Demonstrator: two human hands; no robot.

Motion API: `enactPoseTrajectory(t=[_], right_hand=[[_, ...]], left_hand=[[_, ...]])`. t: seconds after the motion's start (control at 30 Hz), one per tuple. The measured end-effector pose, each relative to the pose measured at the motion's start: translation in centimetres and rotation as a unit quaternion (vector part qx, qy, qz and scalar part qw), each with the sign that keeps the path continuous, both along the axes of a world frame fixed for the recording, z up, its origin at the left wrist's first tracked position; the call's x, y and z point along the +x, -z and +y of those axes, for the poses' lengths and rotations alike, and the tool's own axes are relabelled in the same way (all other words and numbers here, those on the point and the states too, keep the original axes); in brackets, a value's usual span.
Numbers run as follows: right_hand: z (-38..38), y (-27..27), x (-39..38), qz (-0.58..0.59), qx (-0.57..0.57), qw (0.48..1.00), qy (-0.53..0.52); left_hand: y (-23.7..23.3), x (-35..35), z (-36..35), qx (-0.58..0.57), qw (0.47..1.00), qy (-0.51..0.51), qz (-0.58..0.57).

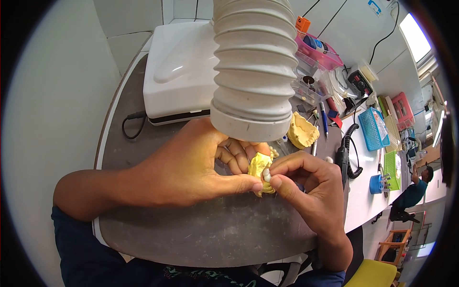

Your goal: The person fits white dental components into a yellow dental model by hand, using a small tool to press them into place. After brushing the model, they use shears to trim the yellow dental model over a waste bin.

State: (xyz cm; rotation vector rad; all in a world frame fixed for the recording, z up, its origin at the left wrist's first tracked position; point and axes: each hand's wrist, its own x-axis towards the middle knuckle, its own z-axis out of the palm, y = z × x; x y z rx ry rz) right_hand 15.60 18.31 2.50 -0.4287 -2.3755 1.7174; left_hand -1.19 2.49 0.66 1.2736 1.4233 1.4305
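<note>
— Where is the small yellow plaster dental cast point(258, 167)?
— Just over the dark grey round worktable point(215, 229), close to the body. The left hand point(191, 167) is curled round it, thumb and fingers clamped on its sides.
— And the right hand point(306, 186)?
— Thumb and forefinger are pinched on a tiny white tooth-shaped crown point(267, 177) that touches the cast's front edge.
— Beyond?
— A ribbed white plastic suction hose point(253, 71) hangs just above the hands. A second yellow plaster jaw cast point(302, 131) lies behind, near a glossy white machine housing point(179, 71).
</note>
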Motion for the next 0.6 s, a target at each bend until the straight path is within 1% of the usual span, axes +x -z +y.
enactPoseTrajectory(t=[0.03,0.17,0.33,0.6], right_hand=[[0.05,0.11,-0.01,0.004,0.000,1.000,-0.004],[-0.06,-0.01,-0.09,-0.005,-0.012,1.000,-0.001],[0.09,0.25,-0.11,0.016,0.016,1.000,-0.006],[-0.35,-0.28,-0.19,0.013,0.018,1.000,0.004]], left_hand=[[-0.14,-0.06,-0.05,-0.021,1.000,0.011,0.003],[-0.20,0.00,-0.06,-0.021,1.000,0.010,-0.003],[-0.08,0.03,-0.03,-0.024,1.000,0.005,0.005],[0.15,0.13,-0.01,-0.019,1.000,0.008,0.006]])
